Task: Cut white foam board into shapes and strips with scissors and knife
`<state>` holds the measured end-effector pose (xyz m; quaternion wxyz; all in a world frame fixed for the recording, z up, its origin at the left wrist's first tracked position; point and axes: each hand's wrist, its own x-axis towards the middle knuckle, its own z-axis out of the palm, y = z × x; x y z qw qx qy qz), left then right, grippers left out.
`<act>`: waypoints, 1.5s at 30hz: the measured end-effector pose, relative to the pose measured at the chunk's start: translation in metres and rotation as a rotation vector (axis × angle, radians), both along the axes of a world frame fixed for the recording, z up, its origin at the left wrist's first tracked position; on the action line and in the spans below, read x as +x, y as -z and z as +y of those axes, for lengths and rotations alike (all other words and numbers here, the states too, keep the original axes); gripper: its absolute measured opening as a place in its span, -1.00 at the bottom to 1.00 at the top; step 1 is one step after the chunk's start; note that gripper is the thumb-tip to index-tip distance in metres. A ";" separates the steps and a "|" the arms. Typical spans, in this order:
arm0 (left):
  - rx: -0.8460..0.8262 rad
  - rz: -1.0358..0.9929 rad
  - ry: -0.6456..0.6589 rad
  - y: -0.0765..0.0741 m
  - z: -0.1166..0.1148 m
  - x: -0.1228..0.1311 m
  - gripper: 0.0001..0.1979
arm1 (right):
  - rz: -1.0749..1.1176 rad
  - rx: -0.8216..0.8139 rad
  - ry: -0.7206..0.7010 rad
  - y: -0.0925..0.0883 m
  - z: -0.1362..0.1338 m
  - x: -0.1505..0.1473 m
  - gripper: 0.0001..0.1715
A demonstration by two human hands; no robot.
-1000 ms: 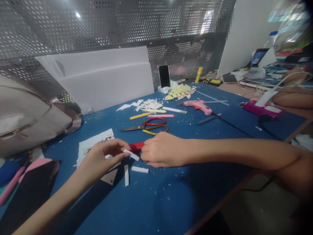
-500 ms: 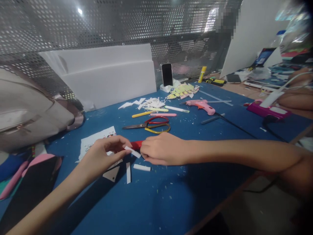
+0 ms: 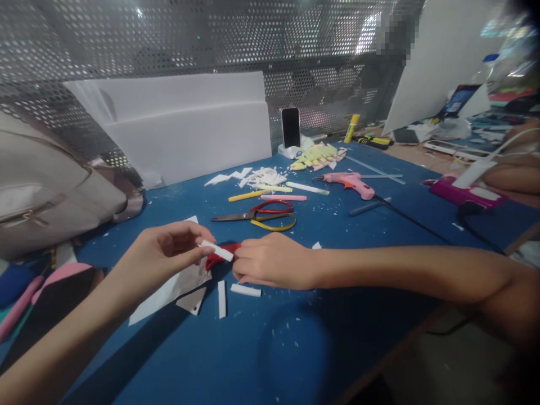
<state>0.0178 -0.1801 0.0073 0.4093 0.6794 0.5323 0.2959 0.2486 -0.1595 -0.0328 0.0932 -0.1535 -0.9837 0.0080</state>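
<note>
My left hand (image 3: 169, 247) pinches a short white strip (image 3: 219, 251) between thumb and fingers. Close beside it, my right hand (image 3: 274, 261) is closed, palm down, on a red object (image 3: 221, 256). That object sticks out toward my left hand; its kind is mostly hidden. Two more white strips, one upright in view (image 3: 222, 299) and one lying crosswise (image 3: 246, 290), rest on the blue table just below. A white sheet (image 3: 164, 295) lies partly under my left hand, with a small pale piece with a hole (image 3: 192, 301) beside it. Scissors (image 3: 253, 216) with red and yellow handles lie beyond my hands.
Several highlighters (image 3: 283, 197) and a heap of white scraps (image 3: 264, 177) lie farther back. A pink glue gun (image 3: 350, 183) trails its cable right toward a magenta power strip (image 3: 466, 191). A phone (image 3: 291, 128) stands at the back. A bag (image 3: 54, 185) sits left.
My left hand has moved left with the white strip, and more of the red object shows. The white sheet under that hand now reaches farther toward me. My right hand has shifted slightly left.
</note>
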 end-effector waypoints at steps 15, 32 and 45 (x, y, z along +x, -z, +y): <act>-0.024 -0.022 0.008 0.004 0.001 -0.004 -0.86 | 0.008 -0.001 -0.025 -0.002 0.001 0.003 -0.75; -0.037 0.023 0.027 0.004 0.000 -0.001 -0.86 | 0.035 -0.071 -0.053 -0.025 0.009 0.015 -0.81; -0.002 0.063 0.032 0.003 0.001 0.001 -0.84 | 0.022 -0.100 -0.065 -0.009 0.005 0.010 -0.80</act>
